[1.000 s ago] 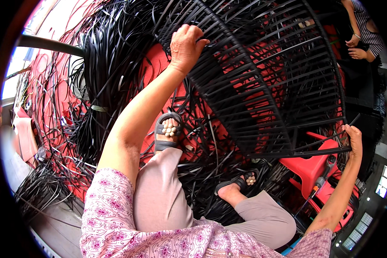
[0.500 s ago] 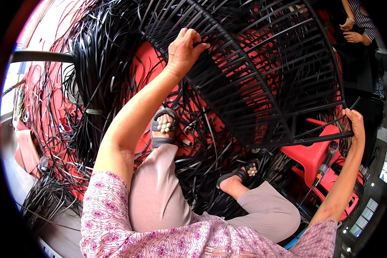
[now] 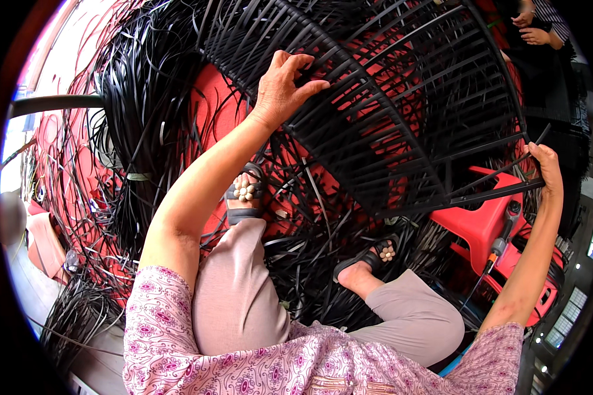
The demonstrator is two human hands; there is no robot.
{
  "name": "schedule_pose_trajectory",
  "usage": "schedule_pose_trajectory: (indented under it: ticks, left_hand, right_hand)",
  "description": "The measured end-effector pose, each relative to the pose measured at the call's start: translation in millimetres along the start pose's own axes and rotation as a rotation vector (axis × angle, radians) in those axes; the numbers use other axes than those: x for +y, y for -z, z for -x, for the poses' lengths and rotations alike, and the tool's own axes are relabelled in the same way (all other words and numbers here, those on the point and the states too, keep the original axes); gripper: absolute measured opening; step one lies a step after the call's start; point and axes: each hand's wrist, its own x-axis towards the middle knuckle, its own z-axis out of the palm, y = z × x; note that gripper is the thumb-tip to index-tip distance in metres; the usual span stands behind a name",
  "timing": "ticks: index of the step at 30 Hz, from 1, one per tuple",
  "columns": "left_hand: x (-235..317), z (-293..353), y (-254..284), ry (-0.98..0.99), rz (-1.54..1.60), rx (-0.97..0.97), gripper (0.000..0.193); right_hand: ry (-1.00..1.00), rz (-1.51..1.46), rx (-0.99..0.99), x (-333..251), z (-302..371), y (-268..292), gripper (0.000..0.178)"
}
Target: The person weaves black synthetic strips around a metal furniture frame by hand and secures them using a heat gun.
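Note:
A large black frame [image 3: 389, 99], laced with rows of flat strips, leans in front of me. My left hand [image 3: 285, 89] is over its near left side, thumb and fingers apart, with nothing visible between them; whether it touches the strips I cannot tell. At the frame's right corner, my right hand [image 3: 545, 164] pinches a black strip [image 3: 491, 175], whose end sticks out past the fingertips. The wrist lies beside the end of the frame's lower bar [image 3: 491, 195].
A thick bundle of black strips [image 3: 135, 125] hangs at the left. Loose strips cover the red floor around my sandals. A red stool [image 3: 471, 227] with a power tool [image 3: 504, 240] on it stands at the right. Another person's hands [image 3: 536, 35] show at the upper right.
My left hand's thumb and fingers have spread apart, and the hand sits slightly lower. My right hand stays at the corner. The view has shifted a little.

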Motion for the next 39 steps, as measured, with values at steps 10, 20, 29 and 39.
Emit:
schedule_pose_trajectory:
  ticks: [10, 20, 29, 39]
  left_hand:
    - [15.3, -6.2, -11.5, -0.029, -0.138, 0.130, 0.049]
    - [22.0, 3.4, -29.6, 0.199, 0.148, 0.027, 0.022]
    - [14.9, 24.6, -40.3, 0.175, 0.303, 0.014, 0.023]
    - [39.4, 33.1, -33.3, 0.038, 0.049, -0.004, 0.050]
  right_hand:
    - [0.016, 0.041, -0.030, 3.2, -18.5, 6.7, 0.021]
    - [0.020, -0.032, -0.070, 8.0, -22.8, 9.1, 0.019]
    - [0.040, -0.034, -0.039, 1.2, -16.3, 1.0, 0.017]
    - [0.050, 0.016, -0.071, 2.1, -12.2, -1.5, 0.021]
